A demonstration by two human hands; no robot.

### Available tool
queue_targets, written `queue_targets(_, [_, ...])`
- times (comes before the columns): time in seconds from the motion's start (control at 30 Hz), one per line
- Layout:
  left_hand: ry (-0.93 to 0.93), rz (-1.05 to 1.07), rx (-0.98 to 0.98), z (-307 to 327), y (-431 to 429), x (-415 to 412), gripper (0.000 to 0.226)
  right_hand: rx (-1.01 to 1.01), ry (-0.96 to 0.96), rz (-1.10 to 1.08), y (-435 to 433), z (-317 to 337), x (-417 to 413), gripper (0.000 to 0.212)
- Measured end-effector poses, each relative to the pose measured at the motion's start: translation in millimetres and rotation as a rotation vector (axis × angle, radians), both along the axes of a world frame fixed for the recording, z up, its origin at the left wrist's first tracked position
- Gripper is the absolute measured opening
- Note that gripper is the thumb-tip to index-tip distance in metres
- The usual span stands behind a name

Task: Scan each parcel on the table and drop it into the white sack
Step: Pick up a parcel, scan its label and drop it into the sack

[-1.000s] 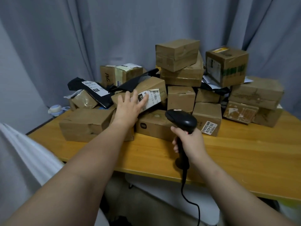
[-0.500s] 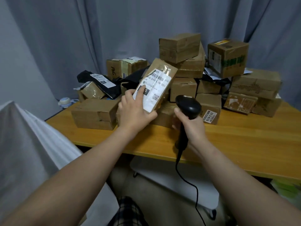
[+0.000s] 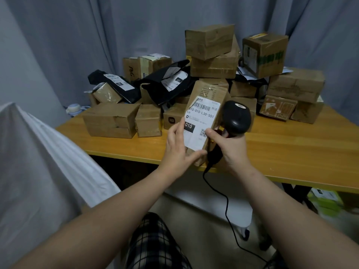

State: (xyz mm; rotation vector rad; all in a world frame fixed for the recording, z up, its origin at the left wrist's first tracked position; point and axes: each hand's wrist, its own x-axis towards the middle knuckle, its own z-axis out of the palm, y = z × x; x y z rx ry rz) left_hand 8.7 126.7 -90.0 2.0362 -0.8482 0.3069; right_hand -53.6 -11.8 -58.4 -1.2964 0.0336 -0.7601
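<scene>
The person is holding a brown cardboard parcel (image 3: pixel 210 92) tilted upright over the near edge of the wooden table (image 3: pixel 291 150), with its white shipping label facing the camera. The left hand (image 3: pixel 177 150) is gripping the parcel's lower left corner, its fingers lying along the label's left edge and its thumb curling across the bottom. The right hand (image 3: pixel 232 148) is wrapping its fingers round the handle of a black barcode scanner (image 3: pixel 236 117), whose head is sitting just beside the parcel's right edge. One digit of that hand is resting on the label by the QR code, though whether it is also pinching the box is hard to tell. The scanner's cable (image 3: pixel 226 206) is hanging down below the table's edge.

Behind the held parcel, cardboard boxes (image 3: pixel 211 55) and black mailer bags (image 3: pixel 167 86) are crowding the back half of the table, stacked up against the grey curtain (image 3: pixel 97 35). A bare strip of tabletop is running along the near edge, widest on the right. The white sack (image 3: pixel 38 162) is standing at the left, just beside the table's near left corner and apart from both hands.
</scene>
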Motion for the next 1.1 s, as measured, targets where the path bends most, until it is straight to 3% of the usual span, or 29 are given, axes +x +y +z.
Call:
queue_targets(0.1, [0.116, -0.067, -0.044, 25, 2, 8, 0.090, -0.064, -0.010, 0.055, -6, -3, -1, 0.040])
queue_targets(0.3, [0.531, -0.314, -0.139, 87, 17, 46, 0.118, -0.119, 0.013, 0.187, -7, -4, 2, 0.049])
queue_targets(0.4, [0.643, -0.369, -0.149, 99, 23, 55, 0.108, -0.131, 0.057, 0.251, -13, -1, 2, 0.049])
queue_targets(0.47, [0.570, -0.345, -0.120, 100, 20, 55, 0.094, -0.164, 0.145, 0.205, -15, 4, 2, 0.041])
queue_targets(0.57, [0.356, -0.173, -0.215, 91, 13, 54, 0.079, -0.209, 0.274, -0.036, -14, 13, 5, 0.022])
queue_targets(0.63, [0.211, -0.035, -0.228, 81, 12, 57, 0.082, -0.179, 0.260, -0.057, -11, 11, 3, 0.021])
queue_targets(0.7, [0.144, 0.008, -0.115, 78, 13, 59, 0.087, -0.225, 0.251, -0.017, -5, 7, -2, 0.019])
queue_targets(0.8, [0.138, -0.088, 0.063, 93, 14, 58, 0.086, -0.346, 0.274, 0.044, 2, -4, -12, 0.016])
queue_targets(0.9, [0.181, -0.144, 0.151, 109, 21, 57, 0.081, -0.345, 0.275, 0.051, 6, -11, -21, 0.010])
queue_targets(1.1, [0.254, -0.082, 0.067, 110, 37, 67, 0.082, -0.317, 0.260, 0.126, 5, -21, -33, 0.025])
